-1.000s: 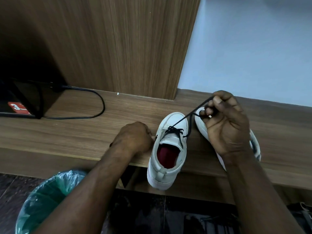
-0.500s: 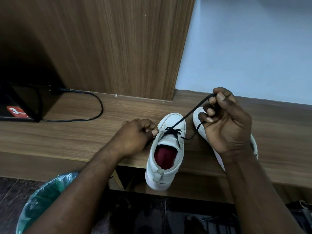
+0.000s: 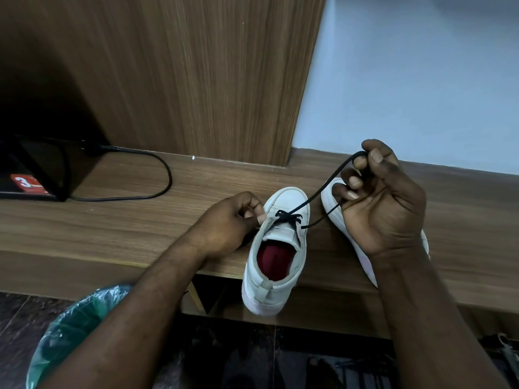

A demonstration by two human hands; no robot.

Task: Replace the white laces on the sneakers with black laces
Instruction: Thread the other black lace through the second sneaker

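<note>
Since 1.0 s ago: left hand (image 3: 224, 220) has come off the bench (image 3: 140, 220), where it lay as a fist, and its fingertips have closed in on the left eyelet flap of the near sneaker (image 3: 276, 234). Right hand (image 3: 376, 197) has risen and drawn further to the right, so more black lace (image 3: 320, 192) is pulled through.

Current state:
- Right hand: thumb and fingers clamped on the black lace, which runs taut from the pinch down to the eyelets. A second strand sags from the same hand to the right eyelet row.
- Left hand: fingers curled, thumb and forefinger pinching at the flap edge. Whether a lace end is also in that pinch cannot be told.
- Near sneaker: upright on the bench, toe away, heel overhanging the front edge. Black crossings show only at the toe end of the eyelets.
- Second sneaker (image 3: 361, 259): lies on the bench under the right hand, mostly hidden; its lacing is not visible.
- No white lace in view.

Judgement: slack is being taken out of the last crossing while the left hand steadies the shoe. Upper eyelets appear still unthreaded, so this shoe is partly done.

Also present: bin with green liner (image 3: 70, 327), black cable (image 3: 157, 189).
</note>
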